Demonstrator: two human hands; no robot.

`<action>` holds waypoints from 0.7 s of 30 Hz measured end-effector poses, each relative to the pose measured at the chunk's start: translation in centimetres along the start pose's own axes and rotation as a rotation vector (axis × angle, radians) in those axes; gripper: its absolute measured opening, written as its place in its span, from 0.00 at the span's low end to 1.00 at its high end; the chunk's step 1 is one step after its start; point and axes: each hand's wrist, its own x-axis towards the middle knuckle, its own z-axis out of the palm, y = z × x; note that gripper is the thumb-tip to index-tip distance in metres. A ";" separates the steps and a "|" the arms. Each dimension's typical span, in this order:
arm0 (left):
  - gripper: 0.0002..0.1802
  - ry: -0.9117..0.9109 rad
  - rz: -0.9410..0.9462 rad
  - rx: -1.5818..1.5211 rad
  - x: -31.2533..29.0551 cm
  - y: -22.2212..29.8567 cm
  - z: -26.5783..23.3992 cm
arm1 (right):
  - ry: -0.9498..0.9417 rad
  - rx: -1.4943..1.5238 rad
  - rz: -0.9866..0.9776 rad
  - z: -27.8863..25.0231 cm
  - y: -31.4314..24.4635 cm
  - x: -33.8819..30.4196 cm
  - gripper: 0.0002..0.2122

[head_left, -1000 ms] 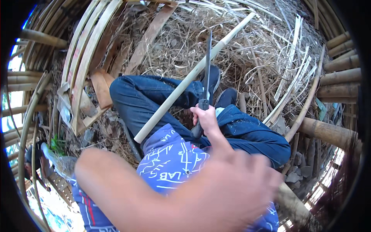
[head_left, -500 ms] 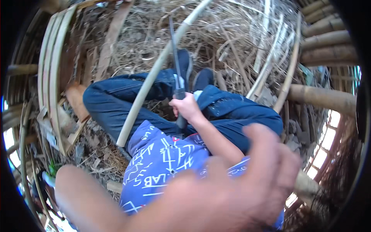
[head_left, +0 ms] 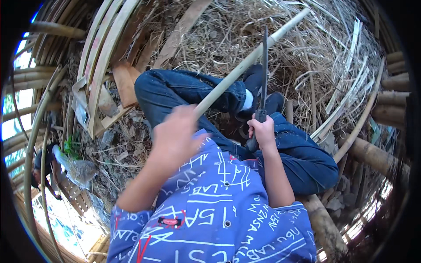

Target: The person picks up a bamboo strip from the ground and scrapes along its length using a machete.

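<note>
My right hand [head_left: 264,132] is closed round the black handle of a long-bladed knife [head_left: 264,70], its blade pointing up and away from me. A pale bamboo strip [head_left: 245,65] slants from my lap toward the far right and passes behind the blade; I cannot tell whether they touch. At the strip's near end is my left hand [head_left: 175,136], smeared by motion. Its fingers do not show clearly enough to tell whether they grip the strip, and the hand hides that end. My crossed legs in dark jeans [head_left: 184,90] lie under the strip.
Dry shavings [head_left: 223,39] heap up beyond my feet. Long split slats [head_left: 103,57] lean at the left. A thick bamboo pole [head_left: 372,155] lies at the right, beside thin split strips [head_left: 340,109]. Another person [head_left: 46,168] is at the far left.
My left hand has moved from close in front of the view to the strip's near end. The view has shifted, and the knife stays in my right hand.
</note>
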 end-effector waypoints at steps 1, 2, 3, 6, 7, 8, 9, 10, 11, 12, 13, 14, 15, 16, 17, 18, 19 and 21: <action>0.33 -0.094 -0.195 0.159 -1.6 -2.3 0.8 | 0.014 0.020 -0.019 0.3 -0.6 -0.1 0.05; 0.37 -0.090 -0.242 0.237 -3.7 -4.7 2.2 | 0.019 0.025 -0.021 0.5 -0.7 0.0 0.05; 0.36 -0.123 -0.294 0.259 -5.1 -5.5 2.9 | 0.015 -0.011 -0.030 0.6 -0.8 0.2 0.05; 0.29 -0.062 -0.297 0.195 -6.7 -7.4 7.5 | -0.006 -0.049 -0.051 0.9 -0.9 0.4 0.05; 0.20 -0.003 -0.241 0.191 -6.0 -7.3 8.0 | -0.012 -0.049 -0.055 1.0 -1.1 0.5 0.05; 0.20 0.001 -0.240 0.197 -5.6 -7.2 8.0 | -0.018 -0.049 -0.061 1.1 -1.2 0.4 0.05; 0.18 -0.069 -0.245 0.109 -5.1 -7.0 7.7 | -0.020 -0.043 -0.066 1.3 -1.3 0.3 0.05; 0.17 -0.137 -0.247 0.018 -4.6 -6.6 7.3 | -0.041 -0.081 -0.078 1.3 -1.3 0.0 0.05; 0.14 -0.102 -0.199 -0.064 -4.3 -6.2 6.8 | -0.060 -0.119 -0.089 1.3 -1.3 -0.2 0.05; 0.14 -0.095 -0.192 -0.060 -4.0 -5.9 6.2 | -0.053 -0.175 -0.118 1.4 -1.2 -0.6 0.05; 0.14 -0.110 -0.232 -0.170 -3.7 -5.6 5.8 | -0.061 -0.222 -0.143 1.6 -1.4 -1.2 0.05; 0.14 -0.132 -0.269 -0.277 -3.3 -5.0 5.0 | -0.064 -0.265 -0.165 1.6 -1.6 -1.8 0.06; 0.17 -0.251 -0.348 -0.329 -2.7 -4.2 3.5 | -0.055 -0.354 -0.231 1.3 -0.6 -1.8 0.06; 0.17 -0.251 -0.348 -0.326 -2.6 -4.3 3.1 | -0.055 -0.351 -0.232 1.7 -1.1 -2.4 0.06; 0.19 -0.366 -0.339 -0.413 -2.7 -4.8 2.9 | -0.090 -0.380 -0.321 2.3 -2.2 -3.4 0.06; 0.21 -0.481 -0.332 -0.501 -2.8 -5.2 2.6 | -0.128 -0.409 -0.408 2.8 -3.3 -4.2 0.07; 0.28 -0.631 -0.331 -0.473 -2.4 -5.3 1.8 | -0.187 -0.455 -0.411 3.1 -4.1 -4.7 0.08; 0.33 -0.778 -0.310 -0.556 -1.8 -6.5 1.6 | -0.248 -0.468 -0.408 3.0 -4.6 -5.1 0.07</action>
